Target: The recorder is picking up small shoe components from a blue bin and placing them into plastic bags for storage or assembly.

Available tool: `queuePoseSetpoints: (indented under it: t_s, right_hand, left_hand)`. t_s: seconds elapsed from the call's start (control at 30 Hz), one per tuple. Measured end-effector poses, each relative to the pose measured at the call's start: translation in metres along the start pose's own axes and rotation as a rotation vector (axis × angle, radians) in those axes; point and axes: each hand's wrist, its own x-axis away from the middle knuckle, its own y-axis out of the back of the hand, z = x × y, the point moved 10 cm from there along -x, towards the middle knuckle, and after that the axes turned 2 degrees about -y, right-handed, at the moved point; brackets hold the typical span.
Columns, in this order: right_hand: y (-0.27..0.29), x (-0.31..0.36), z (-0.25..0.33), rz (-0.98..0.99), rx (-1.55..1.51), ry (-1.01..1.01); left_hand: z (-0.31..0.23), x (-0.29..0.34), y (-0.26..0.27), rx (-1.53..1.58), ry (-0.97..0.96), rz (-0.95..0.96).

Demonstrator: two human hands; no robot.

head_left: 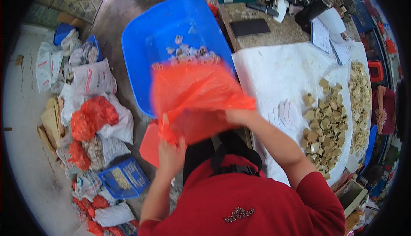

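Observation:
A thin red plastic bag (195, 88) is spread between my two hands over the near end of a large blue tub (143, 35), its mouth gaping toward me. My left hand (172, 152) is closed on the bag's left edge. On the right side my right hand (239, 116) grips the bag's rim, with its fingers partly hidden by the plastic. Small pale, ring-like pieces (188, 52) lie in the tub just past the bag, which covers some of them. Motion blurs the bag's left edge.
A white-covered table (257, 73) at right bears many tan pieces (327, 129) and white flat pieces (287, 114). Filled sacks (94, 80), red bags (87, 122) and a blue crate (124, 178) crowd the left floor. A red plastic seat (150, 146) is beside me. Another person (384, 109) is far right.

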Motion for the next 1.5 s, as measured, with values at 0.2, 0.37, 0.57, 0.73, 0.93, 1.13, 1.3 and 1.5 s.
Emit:
queuePoseSetpoints:
  t_s: [0.2,0.37,0.57,0.73,0.93,1.13,1.3,1.5]
  right_hand:
    - [-0.035,-0.054,0.061,0.183,0.327,-0.038]
    - [0.002,-0.144,0.172,0.310,0.046,0.247]
    - [0.134,-0.255,0.134,-0.197,-0.647,0.210]
    - [0.146,-0.339,0.026,-0.329,0.285,-0.204]
    - [0.123,-0.442,-0.031,-0.306,0.750,-0.221]
    - [0.092,-0.488,-0.058,-0.012,0.980,-0.267]
    - [0.117,-0.450,-0.103,-0.021,0.682,-0.291]
    - [0.122,-0.432,-0.137,-0.100,0.381,-0.111]
  left_hand:
    - [0.110,-0.028,-0.026,0.825,0.570,0.089]
    - [0.192,-0.086,-0.026,1.143,0.729,0.105]
    - [0.245,-0.199,-0.011,1.228,0.489,-0.085]
    - [0.289,-0.268,-0.039,1.069,0.379,-0.074]
    - [0.299,-0.307,-0.093,1.119,0.343,-0.118]
    - [0.268,-0.332,-0.124,1.075,0.090,-0.075]
    - [0.254,-0.352,-0.163,1.174,0.081,0.036]
    - [0.329,-0.328,-0.186,1.022,0.493,-0.184]
